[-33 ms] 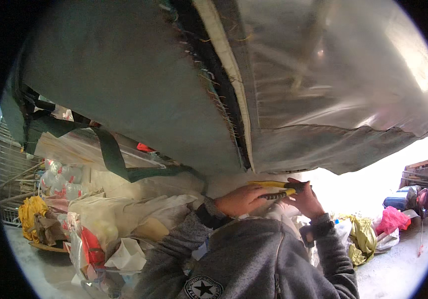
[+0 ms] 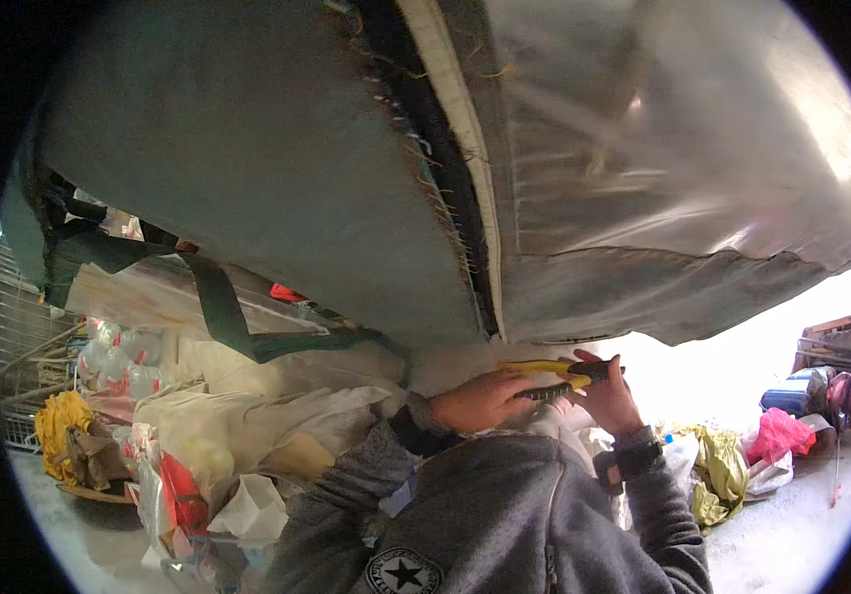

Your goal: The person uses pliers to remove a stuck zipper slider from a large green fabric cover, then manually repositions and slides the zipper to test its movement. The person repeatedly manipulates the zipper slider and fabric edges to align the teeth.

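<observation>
Low in the middle of the head view, my two hands meet around a yellow-and-black hand tool point(image 2: 546, 366) in front of my grey jacket. It shows yellow lengths and black, ribbed-looking parts; its exact kind I cannot make out. My left hand point(image 2: 475, 399) is closed on its left side, near a black ribbed part. My right hand point(image 2: 611, 399) grips the right side, fingers bent around the black end. Just beyond my hands hangs a large sheet of grey-green fabric point(image 2: 247, 168), joined along a frayed, stitched dark seam point(image 2: 450, 188) to a clear plastic panel point(image 2: 633, 168).
A dark green strap point(image 2: 222, 302) loops down at left. Plastic bottles point(image 2: 118, 356), a yellow cloth point(image 2: 61, 421) and pale bags point(image 2: 217, 426) crowd the left. On the right lie a pink bag point(image 2: 782, 436), an olive bag point(image 2: 720, 470) and a blue roll point(image 2: 795, 394).
The tool's black right end shows slightly more clearly, and my right fingers have shifted a little on it. The hanging sheet appears slightly shifted in the view.
</observation>
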A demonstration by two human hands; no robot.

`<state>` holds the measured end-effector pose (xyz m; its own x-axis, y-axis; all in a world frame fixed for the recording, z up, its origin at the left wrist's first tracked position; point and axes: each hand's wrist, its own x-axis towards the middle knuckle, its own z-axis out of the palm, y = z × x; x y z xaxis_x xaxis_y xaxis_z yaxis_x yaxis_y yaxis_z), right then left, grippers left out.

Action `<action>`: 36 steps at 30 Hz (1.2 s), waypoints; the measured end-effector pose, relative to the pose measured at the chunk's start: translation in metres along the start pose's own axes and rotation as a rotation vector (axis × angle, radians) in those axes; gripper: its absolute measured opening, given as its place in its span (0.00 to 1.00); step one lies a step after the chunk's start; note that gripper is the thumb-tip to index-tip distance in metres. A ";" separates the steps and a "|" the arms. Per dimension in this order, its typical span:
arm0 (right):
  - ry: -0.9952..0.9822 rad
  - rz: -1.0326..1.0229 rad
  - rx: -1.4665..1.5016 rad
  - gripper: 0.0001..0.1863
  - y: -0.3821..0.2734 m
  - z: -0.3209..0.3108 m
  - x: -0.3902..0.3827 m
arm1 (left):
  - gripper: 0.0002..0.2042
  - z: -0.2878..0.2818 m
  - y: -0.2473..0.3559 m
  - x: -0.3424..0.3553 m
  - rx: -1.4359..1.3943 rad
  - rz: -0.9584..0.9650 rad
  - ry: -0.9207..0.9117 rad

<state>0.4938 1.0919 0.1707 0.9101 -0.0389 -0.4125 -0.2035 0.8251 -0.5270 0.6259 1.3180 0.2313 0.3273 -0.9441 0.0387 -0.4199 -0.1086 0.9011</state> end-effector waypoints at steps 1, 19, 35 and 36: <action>-0.062 -0.076 0.078 0.25 0.004 0.010 -0.002 | 0.12 0.001 0.000 -0.002 -0.027 0.043 -0.002; 0.197 -0.366 -0.387 0.11 0.023 0.120 0.011 | 0.05 -0.072 0.017 0.019 0.100 -0.059 1.067; 0.059 -0.256 -0.608 0.09 0.024 0.139 0.038 | 0.04 -0.068 0.017 0.012 -0.106 -0.090 1.039; 0.057 -0.252 -0.625 0.09 0.024 0.141 0.039 | 0.04 -0.066 0.016 0.015 0.042 -0.107 1.039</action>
<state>0.5753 1.1903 0.2469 0.9401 -0.2312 -0.2507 -0.1741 0.3067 -0.9357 0.6803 1.3225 0.2751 0.9228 -0.1991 0.3298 -0.3684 -0.2056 0.9067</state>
